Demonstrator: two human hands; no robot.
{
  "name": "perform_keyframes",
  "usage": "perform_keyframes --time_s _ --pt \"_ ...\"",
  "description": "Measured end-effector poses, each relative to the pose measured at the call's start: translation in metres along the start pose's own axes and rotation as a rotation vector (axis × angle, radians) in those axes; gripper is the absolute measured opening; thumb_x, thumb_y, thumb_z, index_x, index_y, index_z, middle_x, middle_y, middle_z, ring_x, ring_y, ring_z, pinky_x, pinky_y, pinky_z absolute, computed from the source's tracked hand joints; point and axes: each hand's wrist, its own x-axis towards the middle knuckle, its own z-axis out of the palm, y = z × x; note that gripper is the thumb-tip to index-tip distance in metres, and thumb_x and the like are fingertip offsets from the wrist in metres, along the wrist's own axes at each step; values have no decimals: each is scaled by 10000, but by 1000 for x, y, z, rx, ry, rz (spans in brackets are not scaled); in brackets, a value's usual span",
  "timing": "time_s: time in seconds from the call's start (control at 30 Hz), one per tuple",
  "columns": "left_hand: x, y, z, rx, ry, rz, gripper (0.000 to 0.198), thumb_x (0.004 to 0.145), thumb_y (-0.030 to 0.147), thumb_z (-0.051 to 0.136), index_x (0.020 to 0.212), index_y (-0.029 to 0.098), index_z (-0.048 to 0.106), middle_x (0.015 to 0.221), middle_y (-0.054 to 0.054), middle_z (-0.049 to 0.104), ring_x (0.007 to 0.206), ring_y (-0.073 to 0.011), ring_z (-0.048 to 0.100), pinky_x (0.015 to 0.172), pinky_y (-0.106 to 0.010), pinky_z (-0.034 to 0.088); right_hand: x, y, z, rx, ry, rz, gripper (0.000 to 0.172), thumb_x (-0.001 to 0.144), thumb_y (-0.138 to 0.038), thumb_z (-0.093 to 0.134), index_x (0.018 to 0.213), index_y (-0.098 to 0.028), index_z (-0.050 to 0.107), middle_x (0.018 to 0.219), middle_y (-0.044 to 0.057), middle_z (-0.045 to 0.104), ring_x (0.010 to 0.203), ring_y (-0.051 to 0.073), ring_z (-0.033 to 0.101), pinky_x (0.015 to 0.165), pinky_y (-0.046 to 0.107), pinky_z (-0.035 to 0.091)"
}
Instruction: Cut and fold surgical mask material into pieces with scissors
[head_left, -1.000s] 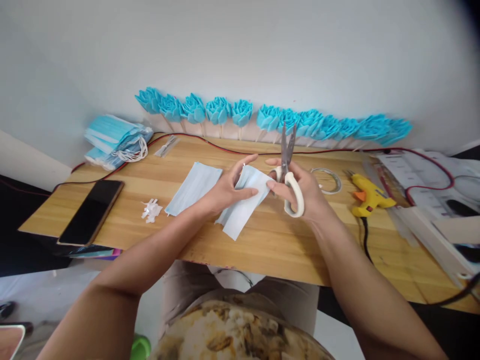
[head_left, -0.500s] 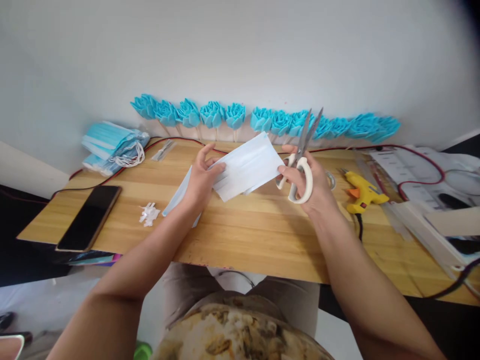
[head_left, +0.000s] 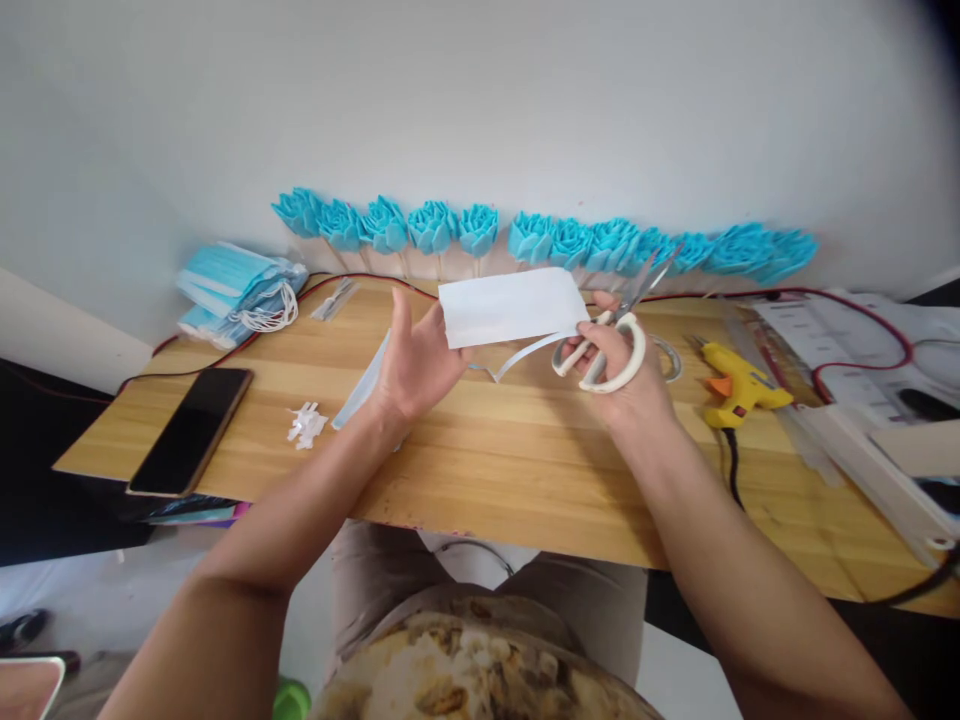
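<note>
My left hand (head_left: 415,357) holds up a pale blue mask sheet (head_left: 512,306) by its left end, above the wooden table (head_left: 487,470). A thin strip (head_left: 525,354) hangs down from the sheet's lower edge. My right hand (head_left: 624,365) grips white-handled scissors (head_left: 615,325), their blades parted and pointing up and to the right at the sheet's right end. Another pale blue sheet (head_left: 360,392) lies flat on the table, partly hidden behind my left hand.
A row of blue mask roses (head_left: 540,238) leans on the wall. A stack of masks (head_left: 236,290) and a phone (head_left: 191,430) lie at the left, white scraps (head_left: 306,425) nearby. A yellow glue gun (head_left: 739,385), a tape ring (head_left: 667,357) and red cable (head_left: 847,310) lie at the right.
Both hands have raised the sheet off the table and turned it level. The scissors have tilted from upright to the right, and a thin strip now hangs from the sheet.
</note>
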Motion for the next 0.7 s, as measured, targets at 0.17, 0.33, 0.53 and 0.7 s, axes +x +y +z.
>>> perform_keyframes --time_s 0.17,0.33,0.53,0.7 --pt "-11 -10 16 -55 -113 -1 617 866 650 625 1294 206 610 1329 -120 682 1416 -344 508 1125 -522 455 -7 7 8 27 23 39 465 624 -307 783 1041 -249 588 756 -49 598 636 132 613 613 297 561" --pt "-3 -18 9 -40 42 13 425 878 331 686 1282 227 603 1293 -96 708 1334 -283 596 1100 -464 480 -23 7 20 -135 -201 113 601 598 -366 859 1140 -258 624 756 -52 633 597 143 634 544 284 517" --pt "6 -2 -6 -74 239 63 364 935 362 576 1244 174 611 1266 -122 717 1323 -287 604 1044 -429 529 -11 -4 -2 -782 -182 -180 406 754 -409 782 1121 -280 669 681 -15 669 575 174 581 538 287 396" --pt "3 4 -4 -72 195 22 399 911 345 572 1271 175 609 1221 -106 736 1316 -302 605 1036 -445 545 -12 -13 -9 -1479 -418 -255 259 789 -283 668 1036 -271 746 780 50 747 641 225 630 569 307 325"
